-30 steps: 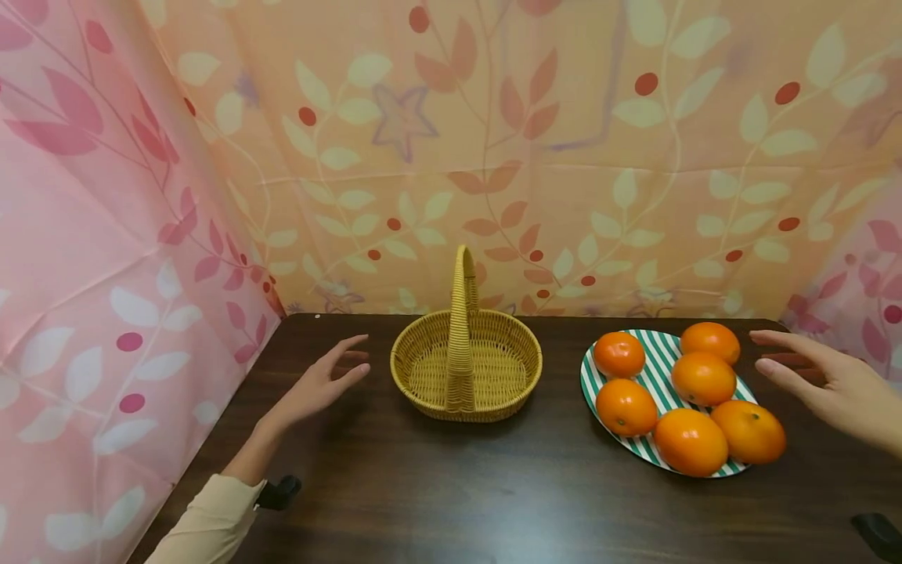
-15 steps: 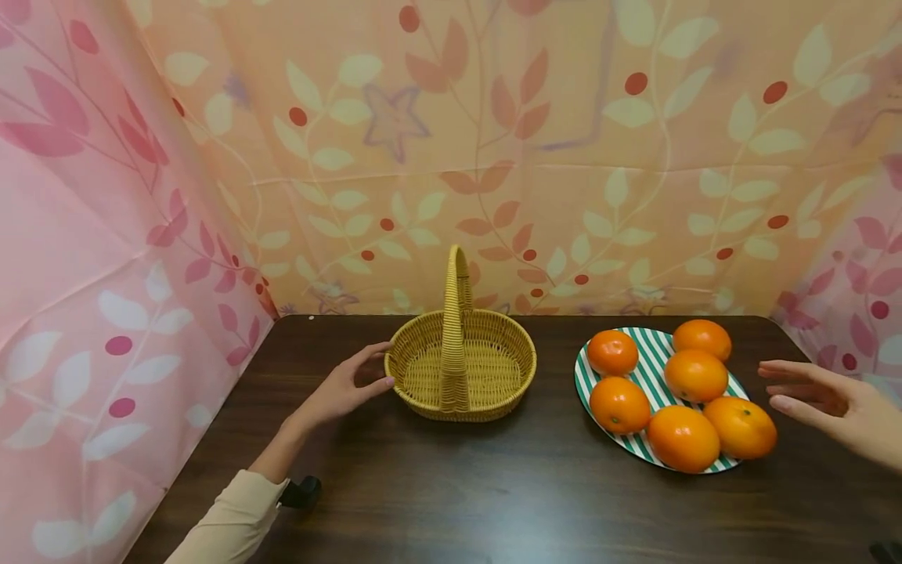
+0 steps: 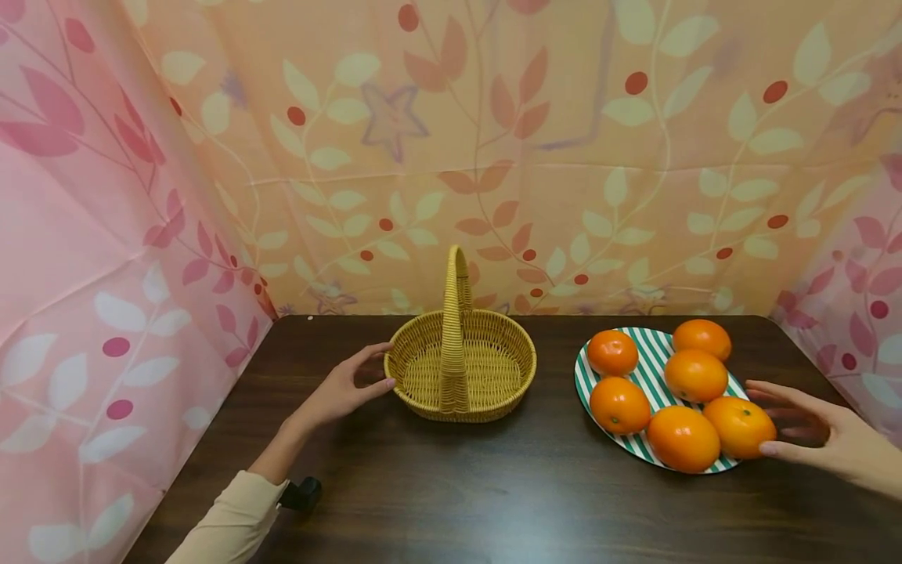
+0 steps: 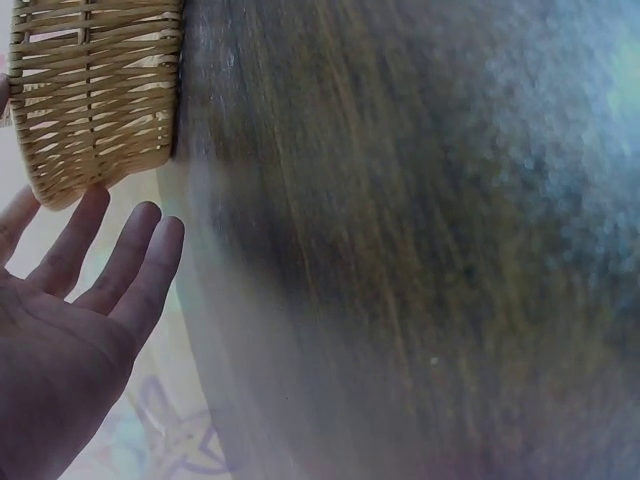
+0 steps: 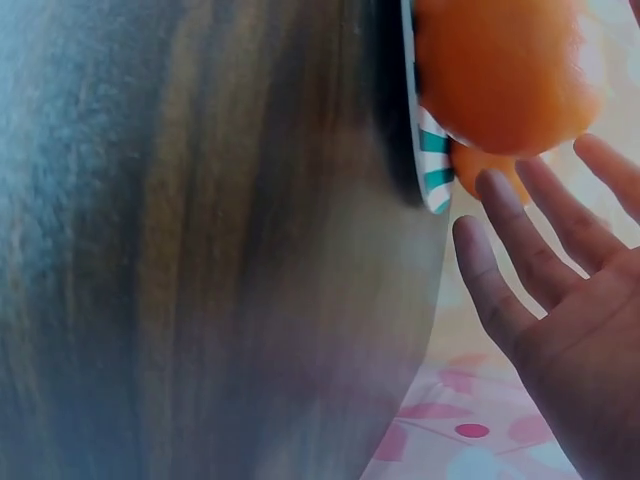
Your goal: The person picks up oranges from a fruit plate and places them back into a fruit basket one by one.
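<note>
A yellow wicker basket (image 3: 493,368) with a tall arched handle stands at the back middle of the table. At its left end my left hand (image 3: 345,392) touches the rim with thumb and fingertips. The left wrist view shows those fingers (image 4: 135,260) extended, some against the woven wall. Several oranges lie on a green-and-white striped plate (image 3: 653,352) at the right. My right hand (image 3: 831,439) is spread beside the nearest right orange (image 3: 740,428), with the thumb tip right at its edge. In the right wrist view the fingers reach toward this orange (image 5: 500,70) from below.
The dark wooden table (image 3: 451,501) stretches between the basket and the plate and in front of both. A patterned cloth (image 3: 395,196) hangs behind the table and along both sides. A black wrist camera mount (image 3: 301,493) sticks out beside the left sleeve.
My left hand has moved right to the basket's rim. My right hand has come left and forward to the orange at the plate's right edge. The head view has shifted slightly.
</note>
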A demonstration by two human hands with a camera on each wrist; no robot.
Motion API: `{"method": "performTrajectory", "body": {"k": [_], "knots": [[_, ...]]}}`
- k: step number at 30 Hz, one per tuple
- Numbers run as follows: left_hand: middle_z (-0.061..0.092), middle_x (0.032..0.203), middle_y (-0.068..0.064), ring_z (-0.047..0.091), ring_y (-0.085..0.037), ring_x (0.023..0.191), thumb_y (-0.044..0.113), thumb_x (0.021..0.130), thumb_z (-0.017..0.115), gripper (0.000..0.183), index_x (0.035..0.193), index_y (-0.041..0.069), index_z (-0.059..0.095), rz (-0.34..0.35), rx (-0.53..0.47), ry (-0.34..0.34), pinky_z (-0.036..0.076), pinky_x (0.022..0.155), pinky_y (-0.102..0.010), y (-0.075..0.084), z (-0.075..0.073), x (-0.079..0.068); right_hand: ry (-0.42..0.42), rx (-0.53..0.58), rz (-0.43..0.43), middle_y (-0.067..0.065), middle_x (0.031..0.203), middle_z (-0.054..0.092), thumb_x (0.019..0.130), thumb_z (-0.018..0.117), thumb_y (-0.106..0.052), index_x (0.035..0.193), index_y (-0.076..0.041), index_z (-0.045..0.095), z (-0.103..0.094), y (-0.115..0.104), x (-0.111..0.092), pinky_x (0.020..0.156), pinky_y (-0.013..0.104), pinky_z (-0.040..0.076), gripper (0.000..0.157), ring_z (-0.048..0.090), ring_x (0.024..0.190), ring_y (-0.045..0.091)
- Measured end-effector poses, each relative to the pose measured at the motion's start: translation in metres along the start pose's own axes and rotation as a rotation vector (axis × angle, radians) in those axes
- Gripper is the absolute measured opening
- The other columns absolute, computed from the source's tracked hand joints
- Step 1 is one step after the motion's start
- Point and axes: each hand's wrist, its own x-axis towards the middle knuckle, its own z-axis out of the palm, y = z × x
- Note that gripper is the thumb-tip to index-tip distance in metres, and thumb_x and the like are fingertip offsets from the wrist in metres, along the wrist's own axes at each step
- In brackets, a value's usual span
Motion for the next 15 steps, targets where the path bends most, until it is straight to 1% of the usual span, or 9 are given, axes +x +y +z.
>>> {"method": "performTrajectory", "body": {"k": [2, 3, 7, 8, 11, 15], "knots": [[0.046, 0.132, -0.015, 0.056, -0.032, 0.107, 0.033, 0.086, 0.069, 0.065, 0.141, 0.014, 0.04, -0.001, -0.003, 0.001, 0.052, 0.078, -0.04, 0.0, 0.0, 0.0, -0.008, -0.001, -0.002, -0.002, 0.136, 0.045, 0.072, 0.075, 0.008, 0.141, -0.003, 0.039, 0.002, 0.001, 0.0, 0.074, 0.015, 0.047, 0.078, 0.051, 0.104, -0.003], [0.046, 0.133, -0.015, 0.056, -0.032, 0.107, 0.032, 0.086, 0.069, 0.065, 0.141, 0.014, 0.04, 0.001, -0.003, 0.0, 0.052, 0.079, -0.041, 0.0, 0.0, 0.001, -0.014, 0.003, -0.015, -0.004, 0.137, 0.045, 0.072, 0.075, 0.009, 0.141, -0.002, 0.038, 0.003, 0.001, 0.0, 0.074, 0.015, 0.047, 0.079, 0.05, 0.105, -0.004], [0.045, 0.133, -0.019, 0.055, -0.035, 0.107, 0.029, 0.086, 0.069, 0.064, 0.141, 0.011, 0.04, 0.001, -0.012, -0.004, 0.051, 0.079, -0.046, 0.004, 0.0, 0.001, -0.021, 0.019, -0.019, -0.014, 0.136, 0.043, 0.069, 0.077, 0.009, 0.141, -0.001, 0.037, 0.007, 0.003, 0.001, 0.073, 0.015, 0.048, 0.083, 0.048, 0.107, -0.006], [0.045, 0.133, -0.02, 0.055, -0.037, 0.107, 0.027, 0.086, 0.069, 0.064, 0.141, 0.01, 0.04, 0.0, -0.019, -0.009, 0.05, 0.08, -0.047, 0.007, -0.001, 0.0, -0.023, 0.02, -0.021, -0.014, 0.136, 0.043, 0.069, 0.077, 0.009, 0.141, 0.0, 0.037, 0.007, 0.004, 0.001, 0.073, 0.016, 0.049, 0.083, 0.048, 0.106, -0.005], [0.044, 0.132, -0.024, 0.054, -0.039, 0.107, 0.022, 0.087, 0.069, 0.062, 0.14, 0.01, 0.041, -0.01, -0.034, -0.022, 0.05, 0.079, -0.047, 0.02, -0.003, -0.002, -0.005, 0.013, 0.025, -0.014, 0.132, 0.046, 0.068, 0.079, 0.006, 0.139, -0.002, 0.04, 0.01, 0.004, 0.0, 0.07, 0.019, 0.051, 0.081, 0.054, 0.099, -0.002], [0.044, 0.131, -0.025, 0.054, -0.038, 0.107, 0.018, 0.087, 0.068, 0.06, 0.14, 0.011, 0.041, -0.02, -0.022, -0.038, 0.05, 0.081, -0.044, 0.037, -0.005, -0.005, 0.003, -0.004, 0.06, -0.017, 0.126, 0.049, 0.071, 0.079, 0.002, 0.137, -0.003, 0.045, 0.012, 0.004, -0.002, 0.065, 0.023, 0.052, 0.074, 0.057, 0.091, 0.003]]}}
